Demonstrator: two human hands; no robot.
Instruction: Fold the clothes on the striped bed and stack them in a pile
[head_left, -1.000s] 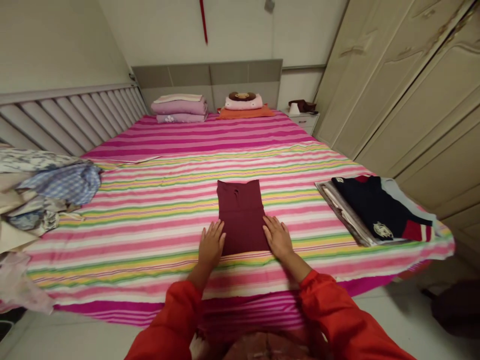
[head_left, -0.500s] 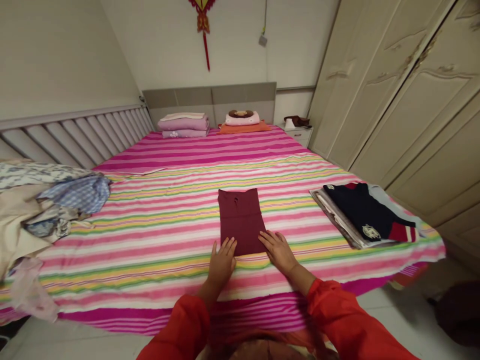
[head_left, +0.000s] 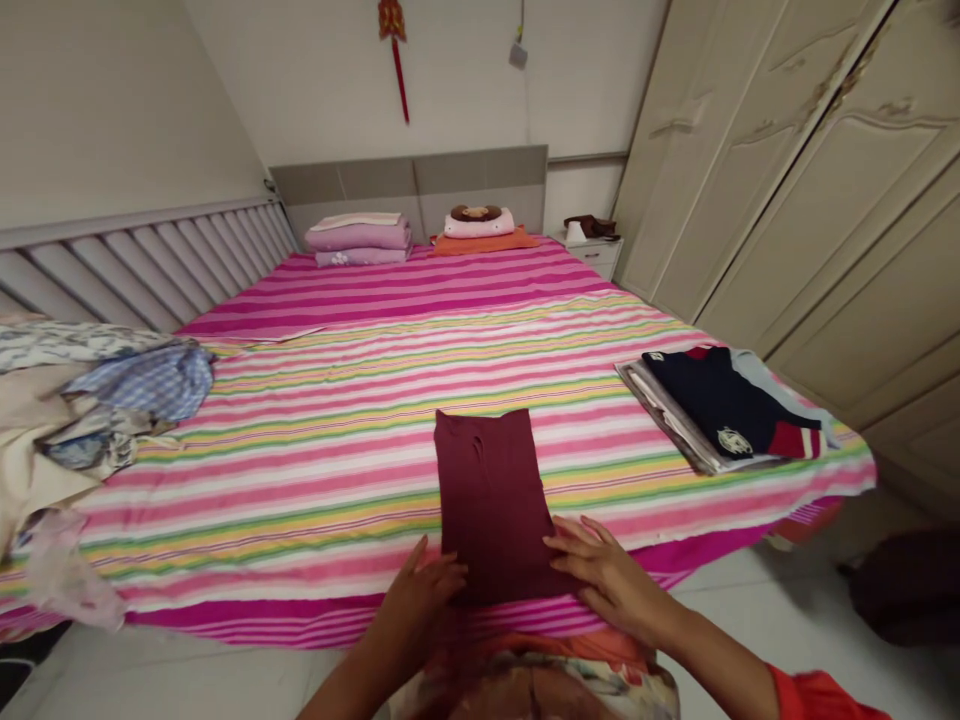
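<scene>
A folded maroon garment (head_left: pixel 495 500) lies on the striped bedsheet (head_left: pixel 337 470) in front of me, its lower end at the bed's near edge. A small slit or fold shows near its far end. My left hand (head_left: pixel 427 590) rests by its lower left edge, fingers stretched out and touching the cloth. Against the lower right edge lies my right hand (head_left: pixel 604 575), fingers spread with the tips on the fabric. Both hands look open.
To the right is a stack of folded clothes with a navy top (head_left: pixel 712 405) uppermost. Loose clothes (head_left: pixel 142 385) are heaped at the left. Folded purple bedding (head_left: pixel 360 238) and a pink pillow (head_left: pixel 478 223) sit by the headboard (head_left: pixel 480 170). A wardrobe (head_left: pixel 810 190) stands right.
The maroon garment has come nearer to me, down to the bed's front edge, and more of its length shows. Both hands have moved toward me with it, and the view has shifted slightly.
</scene>
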